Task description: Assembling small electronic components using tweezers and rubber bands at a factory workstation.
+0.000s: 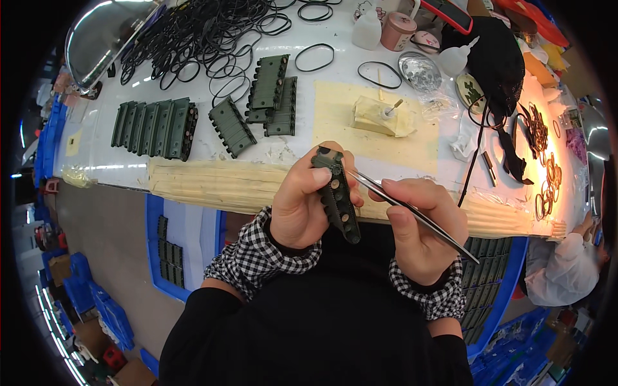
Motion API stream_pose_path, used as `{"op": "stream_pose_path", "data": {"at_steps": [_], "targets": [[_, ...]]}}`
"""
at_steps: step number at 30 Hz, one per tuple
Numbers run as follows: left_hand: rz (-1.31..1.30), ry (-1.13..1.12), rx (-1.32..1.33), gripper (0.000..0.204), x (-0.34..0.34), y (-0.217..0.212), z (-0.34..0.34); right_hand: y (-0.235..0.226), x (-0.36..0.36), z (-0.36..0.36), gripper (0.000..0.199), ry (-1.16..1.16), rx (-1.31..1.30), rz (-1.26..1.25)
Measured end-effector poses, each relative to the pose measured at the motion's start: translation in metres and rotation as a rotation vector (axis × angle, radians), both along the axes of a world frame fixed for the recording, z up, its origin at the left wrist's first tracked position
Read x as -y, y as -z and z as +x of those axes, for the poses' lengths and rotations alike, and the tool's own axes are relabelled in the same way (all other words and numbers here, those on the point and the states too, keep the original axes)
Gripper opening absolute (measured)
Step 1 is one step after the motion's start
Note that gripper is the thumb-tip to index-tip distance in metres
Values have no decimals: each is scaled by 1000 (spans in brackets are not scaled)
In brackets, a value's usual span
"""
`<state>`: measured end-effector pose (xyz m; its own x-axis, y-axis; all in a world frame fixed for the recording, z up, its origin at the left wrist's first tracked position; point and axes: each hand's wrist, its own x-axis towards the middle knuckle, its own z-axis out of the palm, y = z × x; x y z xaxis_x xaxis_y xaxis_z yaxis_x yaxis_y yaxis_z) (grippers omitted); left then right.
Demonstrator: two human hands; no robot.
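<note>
Dark green and ridged, a toy-vehicle track part (340, 209) with small round wheels along its side is gripped between the thumb and fingers of my left hand (297, 215). My right hand (428, 225) pinches metal tweezers (456, 244). Their tips reach the upper right side of the part, by my left fingers; whether they touch it I cannot tell. Similar green parts lie on the table beyond: a tight row (154, 128) at left, a single tilted piece (233, 128), and a small stack (269, 83).
Black rubber bands (193, 38) heap at the back left. A yellow taped block (370, 117) holds a small white nozzle and stick. Bottles (367, 32), a foil dish (420, 71) and a black cap (496, 61) stand right. Blue trays (154, 257) of green parts sit below the table edge.
</note>
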<state>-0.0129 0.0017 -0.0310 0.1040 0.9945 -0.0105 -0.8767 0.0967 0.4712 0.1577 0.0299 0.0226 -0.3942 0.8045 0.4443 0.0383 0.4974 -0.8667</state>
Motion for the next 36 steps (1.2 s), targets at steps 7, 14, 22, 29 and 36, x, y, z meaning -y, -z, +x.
{"op": "stream_pose_path", "data": {"at_steps": [7,14,22,29,36], "targets": [[19,5,14,27,1,-1,0,-3,-4,-7,17,-8,31,83],[52,-44,-61,27,1,1,0,0,1,-10,9,-3,-9,-36],[39,-88,-171,30,3,-5,-3,4,3,-11,13,-69,-230,-337],[-100,19,-56,29,-1,-3,-3,9,-2,-11,14,-52,-218,-256],[-63,-3,-200,27,0,-2,-8,9,-5,-7,14,-45,-181,-242]]}}
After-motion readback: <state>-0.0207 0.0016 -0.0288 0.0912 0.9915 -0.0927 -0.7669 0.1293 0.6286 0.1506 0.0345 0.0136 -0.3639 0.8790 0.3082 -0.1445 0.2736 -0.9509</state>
